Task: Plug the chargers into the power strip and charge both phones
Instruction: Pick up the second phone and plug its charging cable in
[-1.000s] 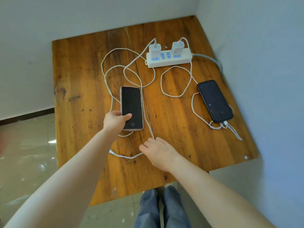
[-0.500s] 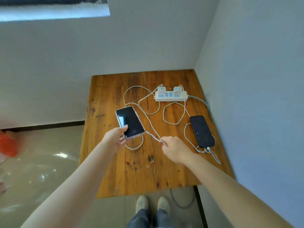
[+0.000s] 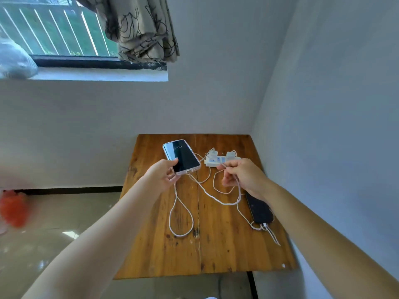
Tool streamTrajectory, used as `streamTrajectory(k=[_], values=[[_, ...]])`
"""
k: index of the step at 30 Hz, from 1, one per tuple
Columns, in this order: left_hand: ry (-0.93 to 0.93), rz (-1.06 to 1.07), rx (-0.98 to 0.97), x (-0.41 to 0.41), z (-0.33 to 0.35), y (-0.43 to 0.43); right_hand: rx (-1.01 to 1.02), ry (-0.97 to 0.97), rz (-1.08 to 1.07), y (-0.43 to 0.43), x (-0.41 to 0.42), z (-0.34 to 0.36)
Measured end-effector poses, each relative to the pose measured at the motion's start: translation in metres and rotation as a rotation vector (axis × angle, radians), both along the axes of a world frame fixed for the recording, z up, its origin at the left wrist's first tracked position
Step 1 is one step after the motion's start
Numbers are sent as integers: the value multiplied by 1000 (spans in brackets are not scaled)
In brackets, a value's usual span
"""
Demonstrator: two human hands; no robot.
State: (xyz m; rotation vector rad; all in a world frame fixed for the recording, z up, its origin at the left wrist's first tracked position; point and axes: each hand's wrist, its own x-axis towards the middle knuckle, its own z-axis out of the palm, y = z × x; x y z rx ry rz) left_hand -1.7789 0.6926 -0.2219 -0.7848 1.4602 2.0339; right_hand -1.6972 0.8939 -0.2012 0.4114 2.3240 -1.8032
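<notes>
Fingers of the right hand [image 3: 244, 175] pinch a white charging cable [image 3: 207, 192] close to its free end, though the plug tip itself is hidden in the grip; fingers of the left hand [image 3: 162, 178] curl around the lower edge of the light-cased phone [image 3: 181, 156], thumb on the glass, holding it lifted and tilted with its port end toward the right hand; the step in hand looks to be seating that cable in this phone, and it will likely go best if the left hand holds the phone steady and turns the port squarely toward the plug while the right slides up to the connector and pushes straight in, not at an angle; slack hangs in loops between the hands and could snag, so drawing it aside first seems wise; beyond the hands, the power strip [image 3: 222, 161] lies on the wooden surface [image 3: 226, 244] with two white chargers [image 3: 231, 154] standing in it; the dark phone [image 3: 259, 209] rests flat near the right edge, a cable at its near end; walls close the surface in behind and on the right, while the left and near edges drop to open floor, leaving room there.
</notes>
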Motion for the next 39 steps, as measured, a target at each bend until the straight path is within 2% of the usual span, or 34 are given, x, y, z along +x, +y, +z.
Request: streamTrajectory(k=[4, 12, 16, 24, 30, 39], values=[[32, 27, 33, -5, 16, 7, -134, -7, -6, -3, -7, 17], [16, 133, 146, -8, 26, 10, 3, 142, 26, -9, -17, 27], [28, 120, 195, -10, 28, 10, -41, 112, 5, -13, -20, 27], [11, 94, 225, -7, 34, 18, 166, 95, 11, -24, -23, 10], [-5, 93, 236, -6, 35, 20, 262, 195, 45, -30, -21, 9], [19, 87, 206, -5, 36, 26, 398, 285, -42, -35, -23, 4]])
